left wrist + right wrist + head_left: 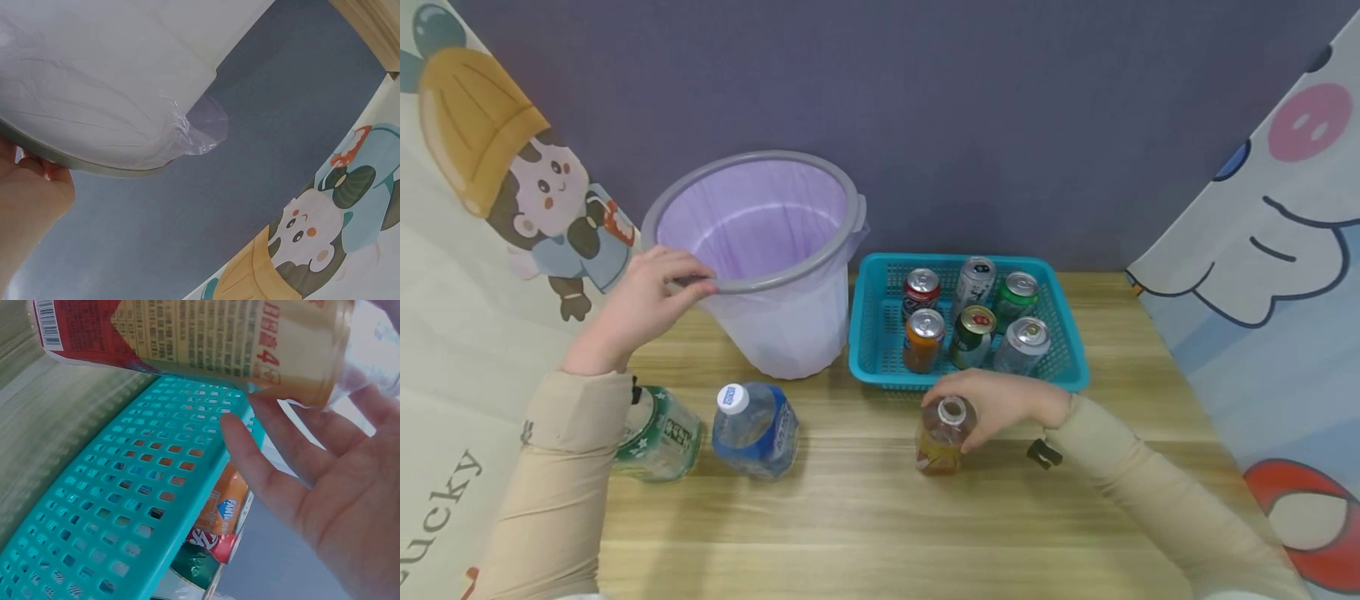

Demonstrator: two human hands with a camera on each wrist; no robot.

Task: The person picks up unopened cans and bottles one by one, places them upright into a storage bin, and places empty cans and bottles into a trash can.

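Observation:
My left hand (pixel 651 292) grips the grey rim of a trash bin (pixel 782 333) lined with a thin purple plastic bag. In the left wrist view, its fingers (pixel 59 181) curl at the rim. My right hand (pixel 1003 404) holds a clear plastic bottle (pixel 942 454) with a red and gold label around its upper part, thumb on one side and fingers on the other. The bottle stands upright, its mouth uncapped, just in front of a turquoise basket (pixel 880 377). The right wrist view shows the bottle's printed label (pixel 206 344) close up.
Several drink cans (pixel 973 321) stand in the basket. A blue-labelled bottle with a white cap (pixel 756 433) and a green-labelled container (pixel 662 437), partly behind my left forearm, stand on the wooden table (pixel 850 533). A grey panel (pixel 1000 125) rises behind.

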